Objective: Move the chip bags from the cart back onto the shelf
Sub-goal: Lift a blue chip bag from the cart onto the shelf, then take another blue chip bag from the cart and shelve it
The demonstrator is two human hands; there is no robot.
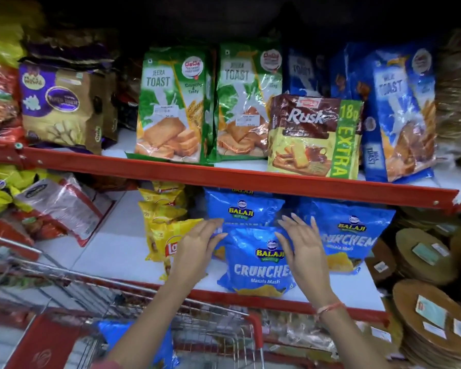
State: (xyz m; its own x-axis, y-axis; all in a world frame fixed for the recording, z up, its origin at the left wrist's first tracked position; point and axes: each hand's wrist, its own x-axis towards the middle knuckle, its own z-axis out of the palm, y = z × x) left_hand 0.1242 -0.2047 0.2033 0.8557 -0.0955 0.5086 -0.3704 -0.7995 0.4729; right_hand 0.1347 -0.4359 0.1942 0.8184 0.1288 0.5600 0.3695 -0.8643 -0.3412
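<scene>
Blue foil fills the middle of the head view: a front chip bag, marked Balaji Crunchem Masala Masti, stands upright at the front edge of the white lower shelf. The person's left hand rests flat against the bag's left edge, fingers spread and open. The right hand presses on its right side, fingers likewise spread rather than closed around it. Two more blue bags stand behind, one directly at the back and one to the right. Yellow chip packs stand just beside the left hand. Below, inside the wire cart, another blue bag lies partly hidden by the left forearm. Toast and rusk packets line the red-edged shelf above
</scene>
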